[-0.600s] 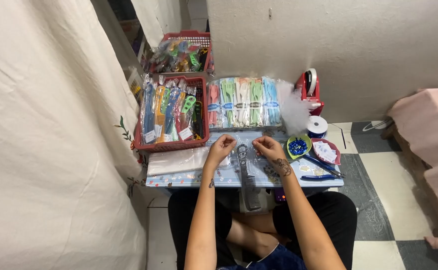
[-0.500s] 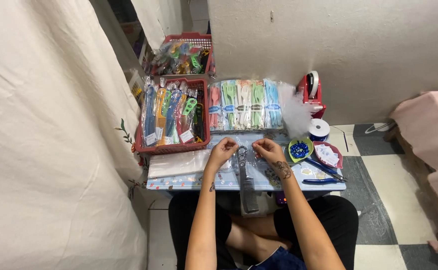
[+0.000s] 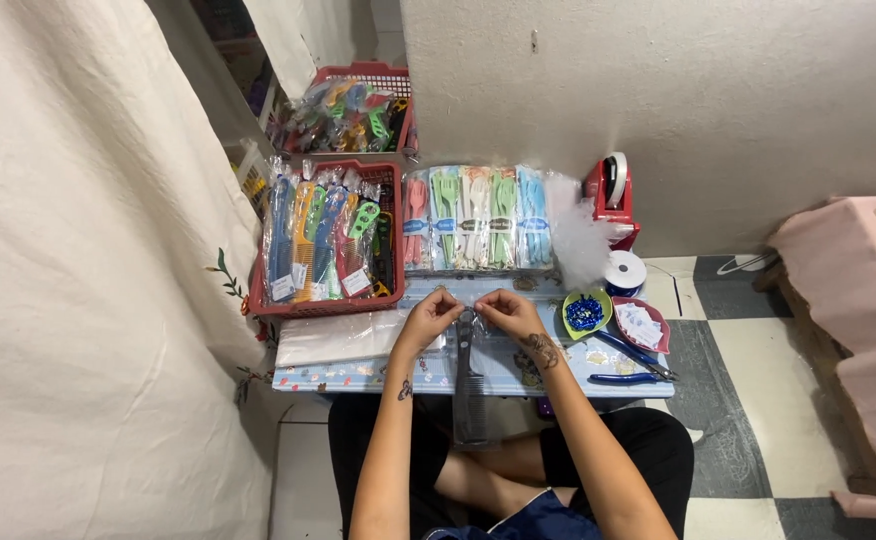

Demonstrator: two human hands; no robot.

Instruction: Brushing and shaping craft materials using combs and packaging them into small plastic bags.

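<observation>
My left hand (image 3: pixel 430 318) and right hand (image 3: pixel 506 312) pinch, fingers narrow, the top of a clear sleeve holding a dark comb (image 3: pixel 469 385), whose long axis runs from between my fingertips toward me across the low table (image 3: pixel 358 375), equally near both hands.

Too small to tell: contents of green dish (image 3: pixel 585 313). Hidden by hands: top of dark comb (image 3: pixel 469 385). Cut off right: pink cloth (image 3: pixel 853 300).

Red basket (image 3: pixel 288 300) and packaged combs (image 3: pixel 478 215) block ahead; bare table (image 3: pixel 358 375) lies left.
</observation>
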